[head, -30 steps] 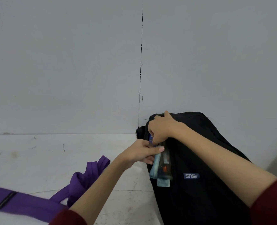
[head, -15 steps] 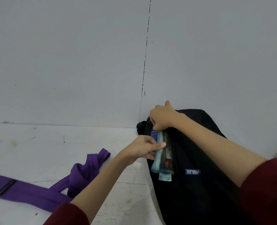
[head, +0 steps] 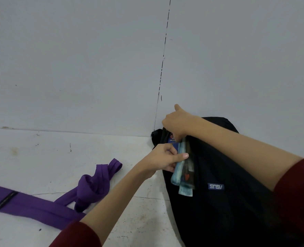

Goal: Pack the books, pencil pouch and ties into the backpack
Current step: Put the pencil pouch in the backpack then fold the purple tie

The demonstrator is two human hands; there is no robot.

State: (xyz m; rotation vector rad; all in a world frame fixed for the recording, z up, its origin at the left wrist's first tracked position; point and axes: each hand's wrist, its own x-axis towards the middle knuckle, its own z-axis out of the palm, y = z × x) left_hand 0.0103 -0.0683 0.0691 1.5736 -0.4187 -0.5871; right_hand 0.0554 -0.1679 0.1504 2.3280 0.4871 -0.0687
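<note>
At the backpack (head: 218, 175) mouth, the left hand (head: 162, 160) now pinches the pencil pouch (head: 181, 172) deeper. The right hand (head: 176, 124), fingers curled, holds the opening edge; the purple tie (head: 40, 205) remains unpacked left of the backpack.

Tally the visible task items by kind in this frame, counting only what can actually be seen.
Backpack: 1, black
Pencil pouch: 1, see-through with teal edging, half out of the backpack, gripped by the left hand
Tie: 1, purple, on the floor
Book: 1 edge showing under the right hand; more cannot be told
Total: 4

purple tie (head: 40, 205) cut off left, backpack (head: 227, 202) bottom cropped
</note>
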